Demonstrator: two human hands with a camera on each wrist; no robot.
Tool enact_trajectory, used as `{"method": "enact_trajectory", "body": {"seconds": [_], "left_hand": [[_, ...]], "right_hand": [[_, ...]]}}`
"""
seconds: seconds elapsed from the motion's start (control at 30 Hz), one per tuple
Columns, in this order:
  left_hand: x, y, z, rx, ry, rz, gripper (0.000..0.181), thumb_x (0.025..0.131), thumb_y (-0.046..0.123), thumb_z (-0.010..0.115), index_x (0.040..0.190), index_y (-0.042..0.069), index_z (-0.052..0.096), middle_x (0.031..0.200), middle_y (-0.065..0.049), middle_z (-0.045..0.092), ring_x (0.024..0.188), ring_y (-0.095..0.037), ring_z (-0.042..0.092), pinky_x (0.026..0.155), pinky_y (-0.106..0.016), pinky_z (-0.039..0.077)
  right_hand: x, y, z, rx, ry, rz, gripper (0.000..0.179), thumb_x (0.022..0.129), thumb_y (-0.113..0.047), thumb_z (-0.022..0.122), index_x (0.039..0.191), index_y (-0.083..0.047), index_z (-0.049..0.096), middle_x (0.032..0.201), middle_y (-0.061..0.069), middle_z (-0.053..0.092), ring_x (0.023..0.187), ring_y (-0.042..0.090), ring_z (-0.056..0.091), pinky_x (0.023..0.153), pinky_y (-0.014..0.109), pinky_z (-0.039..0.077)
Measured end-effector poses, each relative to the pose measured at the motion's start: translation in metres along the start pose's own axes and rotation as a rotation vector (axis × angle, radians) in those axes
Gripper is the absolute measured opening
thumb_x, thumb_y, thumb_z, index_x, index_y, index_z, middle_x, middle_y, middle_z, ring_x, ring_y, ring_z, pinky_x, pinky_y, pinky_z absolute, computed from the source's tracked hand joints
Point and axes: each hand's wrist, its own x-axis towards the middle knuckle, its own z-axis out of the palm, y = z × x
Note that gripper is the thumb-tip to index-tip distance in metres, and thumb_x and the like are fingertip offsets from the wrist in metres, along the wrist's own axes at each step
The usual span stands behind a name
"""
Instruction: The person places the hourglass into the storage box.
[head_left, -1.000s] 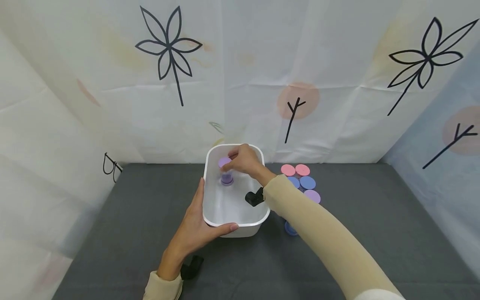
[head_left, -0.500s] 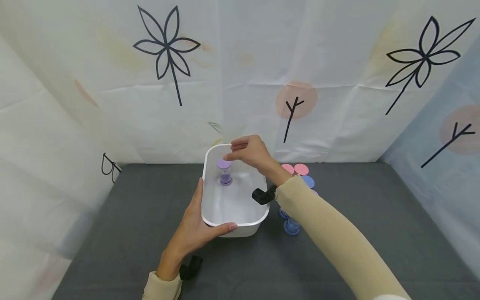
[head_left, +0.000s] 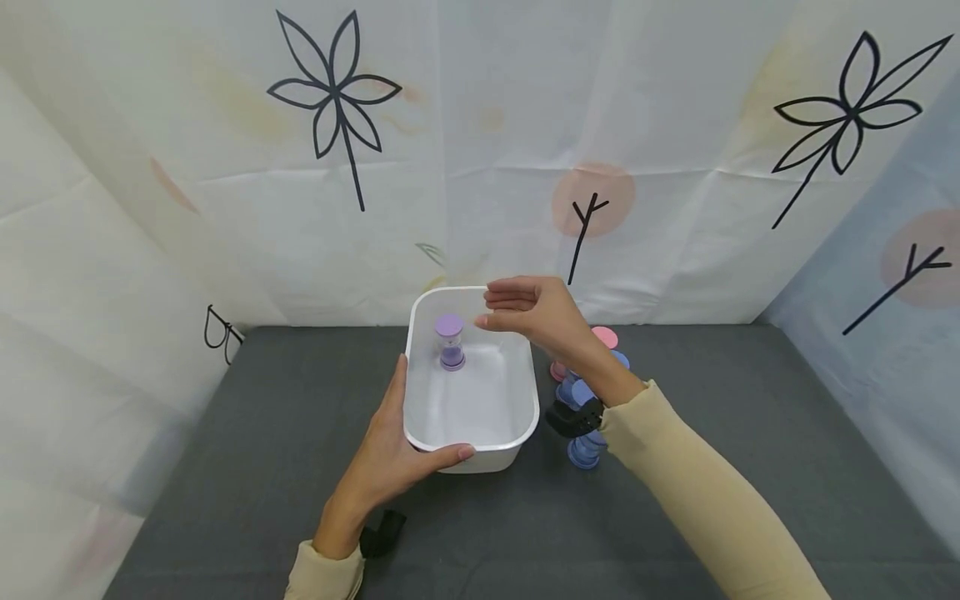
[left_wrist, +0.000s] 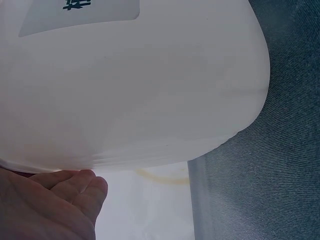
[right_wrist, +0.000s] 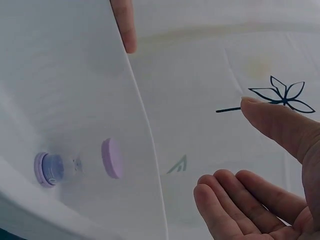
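A white plastic bin point(head_left: 472, 463) stands on the dark cloth. My left hand point(head_left: 390, 450) grips its near left corner, thumb along the front rim and fingers against the left side. Inside the bin, near its far left, a purple sand timer point(head_left: 451, 343) stands upright, purple sand in its lower bulb. Over the bin's right rim hovers my right hand point(head_left: 551, 321), thumb apart from the fingers and nothing between them. The right wrist view shows that hand point(right_wrist: 265, 170) beyond the rim, away from the timer point(right_wrist: 112, 158).
Right of the bin stands a group of sand timers, partly hidden under my right forearm: a blue one point(head_left: 583, 452) nearest me, pink ones point(head_left: 604, 336) at the back. A white printed cloth point(head_left: 480, 167) hangs behind the table.
My right hand has let go of the purple sand timer and moved up and right, out of the bin. The timer stays standing in it. The left hand keeps its place.
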Motion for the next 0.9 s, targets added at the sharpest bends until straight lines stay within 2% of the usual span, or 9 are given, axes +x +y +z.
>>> {"method": "enact_trajectory", "body": {"seconds": [0.17,0.47,0.77,0.9], "left_hand": [[0.001,0.0,0.0,-0.017,-0.001,0.012,0.135,0.068,0.04,0.096,0.164,0.024,0.003,0.163,0.007,0.025,0.127,-0.017,0.049,0.098,-0.057,0.046],[0.0,0.001,0.003,-0.026,0.011,0.021,0.136,0.066,0.039,0.097,0.164,0.024,0.005,0.163,0.007,0.026,0.128,-0.016,0.048,0.101,-0.055,0.045],[-0.001,-0.003,0.004,-0.016,0.018,0.023,0.135,0.067,0.04,0.096,0.164,0.023,0.004,0.164,0.002,0.025,0.131,-0.016,0.045,0.103,-0.056,0.042],[-0.002,-0.004,0.004,-0.009,0.023,0.019,0.136,0.067,0.041,0.096,0.164,0.021,0.003,0.165,-0.002,0.023,0.133,-0.017,0.043,0.105,-0.056,0.04]], "right_hand": [[-0.021,0.003,-0.011,0.054,0.018,-0.015,0.056,0.085,-0.003,0.08,0.136,0.003,0.06,0.132,0.019,0.065,0.119,0.026,0.065,0.095,0.032,0.053],[-0.058,0.016,-0.026,0.16,0.072,-0.057,0.057,0.085,0.007,0.076,0.138,0.011,0.054,0.134,0.029,0.059,0.115,0.022,0.067,0.094,0.034,0.053],[-0.097,0.032,-0.045,0.174,0.141,-0.117,0.057,0.083,0.009,0.078,0.135,0.013,0.055,0.126,0.017,0.068,0.114,0.02,0.068,0.095,0.034,0.052],[-0.111,0.039,-0.05,0.125,0.161,-0.134,0.056,0.083,0.01,0.078,0.134,0.013,0.056,0.123,0.012,0.07,0.112,0.019,0.069,0.094,0.033,0.052]]}}
